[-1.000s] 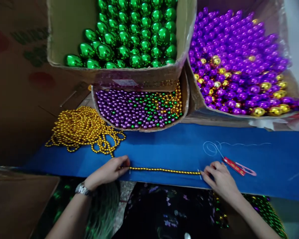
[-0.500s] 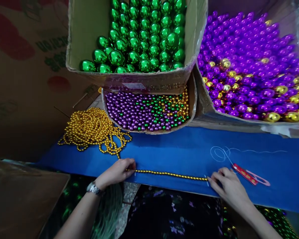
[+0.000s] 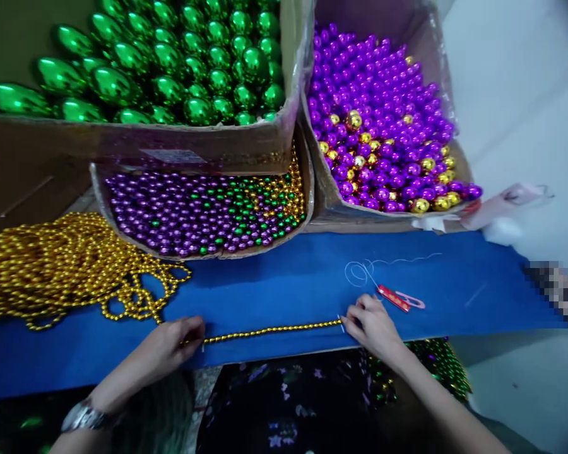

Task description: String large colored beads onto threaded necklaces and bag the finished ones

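A gold bead chain [image 3: 272,330] lies stretched in a nearly straight line along the front of the blue table. My left hand [image 3: 184,337] is closed, its fingers pinching the chain at a small white mark. At the other end, by a second white mark, my right hand [image 3: 372,325] has its fingers bent and pressed together at the last beads. From my left hand the chain runs back to a heap of gold bead chain [image 3: 61,265]. Just beyond my right hand are a red strip [image 3: 394,298], a pink loop-shaped piece [image 3: 413,301] and curled thin white thread [image 3: 357,272].
Behind the blue tabletop [image 3: 274,277] stands a carton of large green balls [image 3: 196,69]. Below it, an open box holds small purple, green and gold beads [image 3: 170,211]. Purple and gold balls [image 3: 373,126] fill another box at the right. Green bead strands [image 3: 438,369] lie under the table.
The view has turned to the right, so the scene sits further left and more wall shows. Both hands stay at the same white marks on the chain.
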`<state>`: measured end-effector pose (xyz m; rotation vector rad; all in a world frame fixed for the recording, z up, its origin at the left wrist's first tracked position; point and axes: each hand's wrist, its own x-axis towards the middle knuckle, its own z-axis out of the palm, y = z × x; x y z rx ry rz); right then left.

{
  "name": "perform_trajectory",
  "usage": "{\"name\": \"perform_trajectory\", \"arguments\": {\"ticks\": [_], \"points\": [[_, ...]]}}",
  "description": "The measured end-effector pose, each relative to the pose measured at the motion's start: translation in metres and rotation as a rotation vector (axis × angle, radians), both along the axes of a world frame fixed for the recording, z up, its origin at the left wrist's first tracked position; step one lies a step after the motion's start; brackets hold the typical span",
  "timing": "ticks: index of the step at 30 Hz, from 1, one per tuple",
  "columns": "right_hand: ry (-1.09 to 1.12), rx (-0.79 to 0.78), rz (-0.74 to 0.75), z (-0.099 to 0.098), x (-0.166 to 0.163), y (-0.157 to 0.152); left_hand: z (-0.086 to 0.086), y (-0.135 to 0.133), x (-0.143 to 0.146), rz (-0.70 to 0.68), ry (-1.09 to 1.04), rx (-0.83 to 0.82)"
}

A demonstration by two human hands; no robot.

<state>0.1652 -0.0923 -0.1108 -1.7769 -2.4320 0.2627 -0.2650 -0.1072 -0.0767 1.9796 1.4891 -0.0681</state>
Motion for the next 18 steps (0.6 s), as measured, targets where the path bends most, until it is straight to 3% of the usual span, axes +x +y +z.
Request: {"name": "perform_trajectory", "arguments": {"ticks": [11, 18], "points": [[0.032, -0.005, -0.005, 0.006, -0.002, 0.000, 0.004, 0.000, 0.009, 0.008, 0.074, 0.016], [0.006, 0.039, -0.011, 0.015, -0.004, 0.000, 0.008, -0.001, 0.015, 0.027, 0.279, 0.051]]}}
